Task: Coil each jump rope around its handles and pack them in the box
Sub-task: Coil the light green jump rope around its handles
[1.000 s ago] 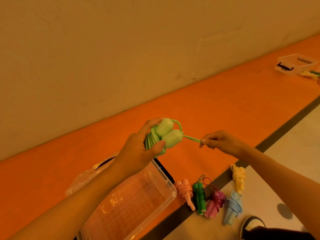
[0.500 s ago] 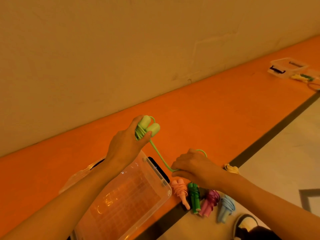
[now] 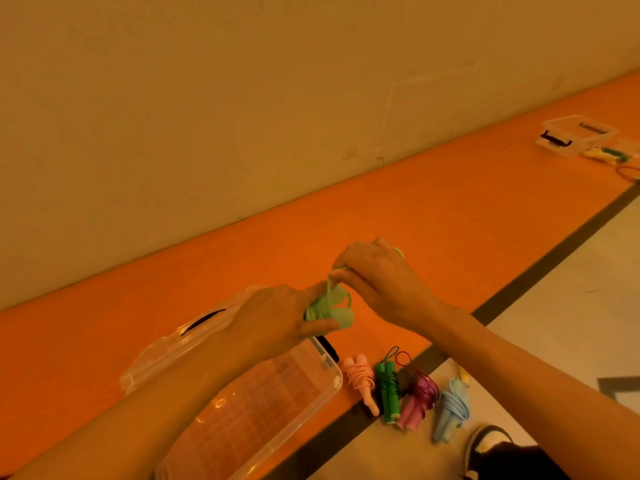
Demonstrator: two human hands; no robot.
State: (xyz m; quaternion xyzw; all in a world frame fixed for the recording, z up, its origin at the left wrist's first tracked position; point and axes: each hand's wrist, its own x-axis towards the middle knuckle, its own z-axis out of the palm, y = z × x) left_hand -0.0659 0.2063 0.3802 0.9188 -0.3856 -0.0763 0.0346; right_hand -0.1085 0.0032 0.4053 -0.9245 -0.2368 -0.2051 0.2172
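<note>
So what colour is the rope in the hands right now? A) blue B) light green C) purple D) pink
B: the left hand grips the light green jump rope by its two handles, and the right hand pinches its cord.

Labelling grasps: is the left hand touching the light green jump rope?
Touching. Head view: the left hand grips the light green jump rope, fingers above and thumb below its coiled handles, no gap.

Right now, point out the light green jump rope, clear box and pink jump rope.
light green jump rope [image 3: 342, 315], head view, on a handle end.
clear box [image 3: 336, 377], head view, on its corner rim.
pink jump rope [image 3: 362, 375], head view, on its wound cord.
</note>
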